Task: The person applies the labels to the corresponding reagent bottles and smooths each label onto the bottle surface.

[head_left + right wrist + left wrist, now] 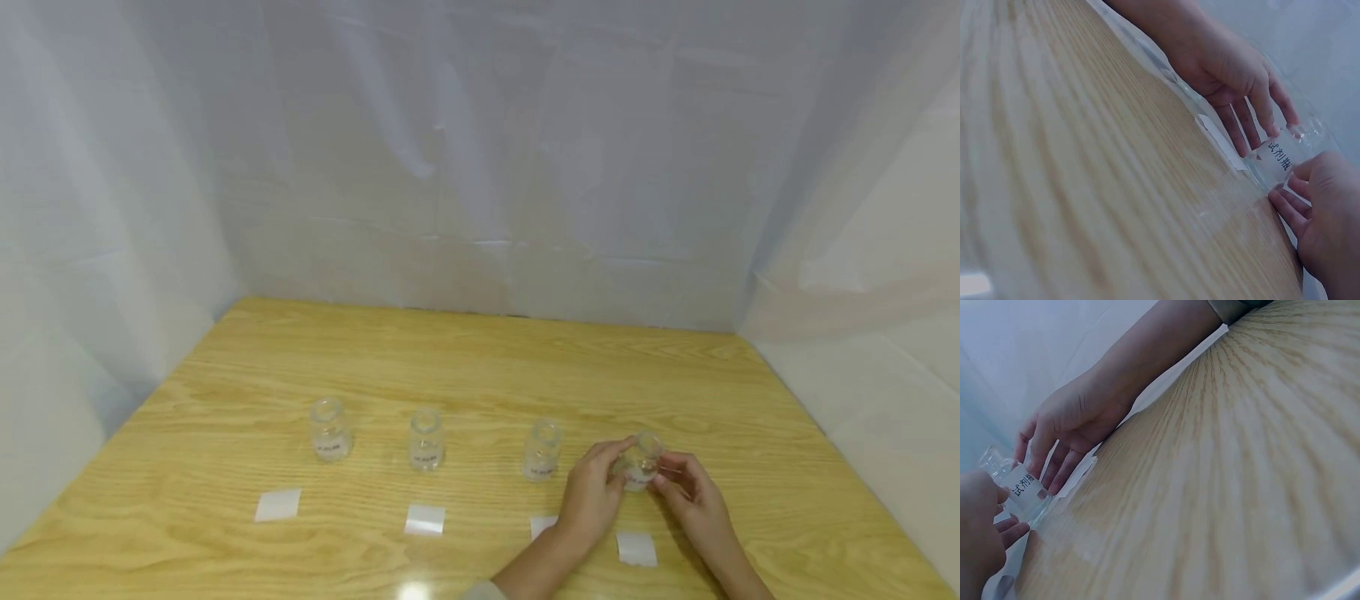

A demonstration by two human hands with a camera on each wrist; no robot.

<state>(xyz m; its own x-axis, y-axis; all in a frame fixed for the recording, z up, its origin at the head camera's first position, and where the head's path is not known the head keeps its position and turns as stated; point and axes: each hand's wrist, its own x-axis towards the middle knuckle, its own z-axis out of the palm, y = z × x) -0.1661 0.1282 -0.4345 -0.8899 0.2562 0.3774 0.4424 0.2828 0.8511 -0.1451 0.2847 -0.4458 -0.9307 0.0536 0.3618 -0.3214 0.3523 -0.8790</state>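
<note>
A small clear glass reagent bottle [643,454] with a printed white label is held between both hands at the right of the row. My left hand [591,493] grips its left side, fingers near the shoulder and thumb low by the label. On the other side, my right hand [696,507] pinches it between thumb and fingers. The label [1277,154] faces outward between the fingertips in the right wrist view. In the left wrist view the bottle [1019,484] appears tilted, its base close to the wooden table.
Three similar bottles stand to the left: a far-left one [330,433], a middle one [426,442] and one beside my left hand [542,452]. White slips [425,520] lie in front of the bottles, one partly behind my left wrist. White sheeting [480,167] surrounds the table [450,358].
</note>
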